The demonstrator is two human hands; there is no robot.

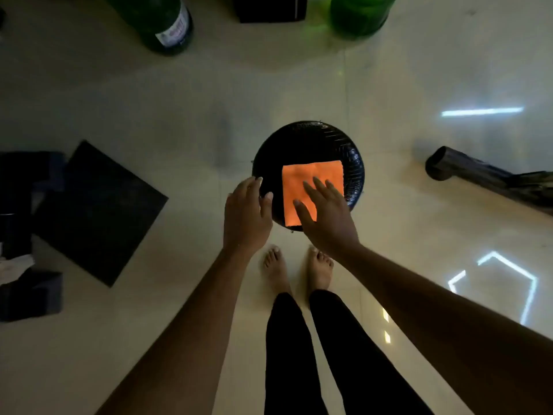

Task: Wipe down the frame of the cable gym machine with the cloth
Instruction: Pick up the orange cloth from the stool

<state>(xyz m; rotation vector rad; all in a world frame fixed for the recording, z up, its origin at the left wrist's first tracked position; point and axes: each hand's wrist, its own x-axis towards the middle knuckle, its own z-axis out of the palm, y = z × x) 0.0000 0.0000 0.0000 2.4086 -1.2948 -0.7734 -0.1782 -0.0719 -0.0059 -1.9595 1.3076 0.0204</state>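
Right fingers (pixel 321 187): straight and spread, lying flat on the orange cloth, thumb stretched along its near-left edge.
Right hand (pixel 327 217): palm down, pressing the cloth rather than gripping it.
Left fingers (pixel 258 182): lightly bent, tips on the left rim of the black round object; the thumb rests on its top surface, so the hand clasps the edge.
Left hand (pixel 245 217): just beside the right hand, the two apart.
Cloth (pixel 311 190): a folded orange square, lying flat on the near right part of the black round object.
Black round object (pixel 302 142): dark, glossy and ribbed, seen from straight above; in the dim light it may be a stool seat or a domed lid, I cannot tell which.
Feet (pixel 299 271): bare, side by side on the pale tiled floor (pixel 179 115), just below the hands, under black trouser legs.
Surroundings: a black square mat (pixel 98 214) to the left, a dark pipe-like piece (pixel 478 172) to the right, two green bottles (pixel 161 22) at the top edge.
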